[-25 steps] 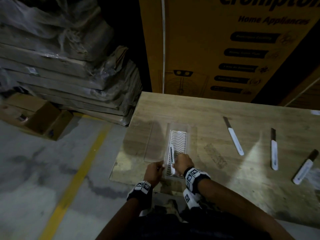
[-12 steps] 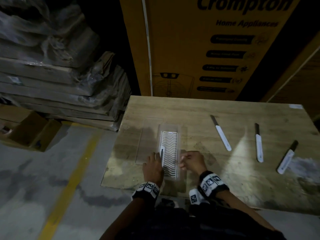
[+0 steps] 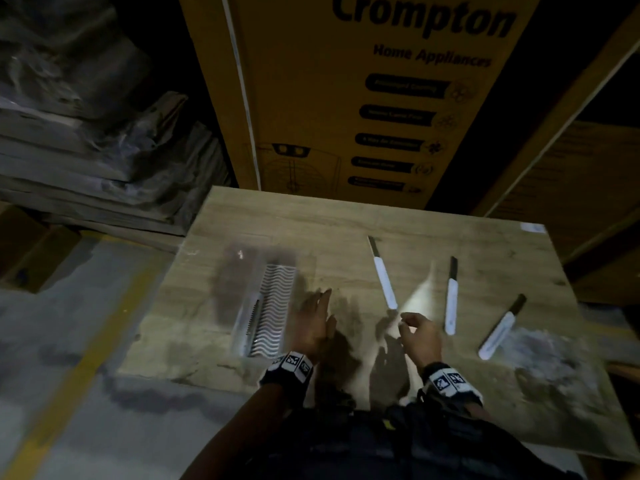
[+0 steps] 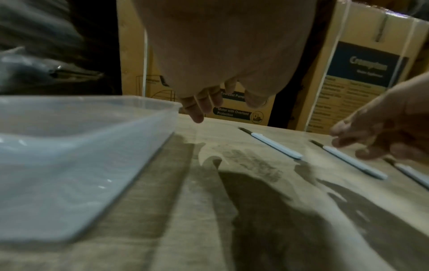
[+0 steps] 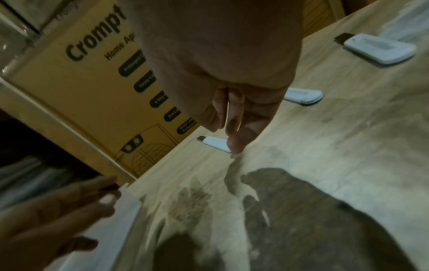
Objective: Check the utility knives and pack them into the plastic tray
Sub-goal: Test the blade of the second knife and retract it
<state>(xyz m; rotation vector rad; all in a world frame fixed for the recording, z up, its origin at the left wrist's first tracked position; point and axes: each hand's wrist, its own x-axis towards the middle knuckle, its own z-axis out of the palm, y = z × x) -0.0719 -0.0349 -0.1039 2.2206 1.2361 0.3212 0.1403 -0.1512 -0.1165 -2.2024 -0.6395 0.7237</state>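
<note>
The left hand [image 3: 313,320], fingers straight and empty, hovers at frame centre just right of the clear plastic tray [image 3: 242,306], which holds one knife [image 3: 254,318] beside a wavy ribbed insert. The right hand [image 3: 420,336], loosely curled and empty, sits near three slim white knives [image 3: 383,277] with dark blades, on the wooden table [image 3: 450,230].

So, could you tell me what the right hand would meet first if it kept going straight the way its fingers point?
Probably the nearest utility knife: the right hand hovers empty just short of its white handle end, fingers loosely curled. Depth is unclear.
</note>
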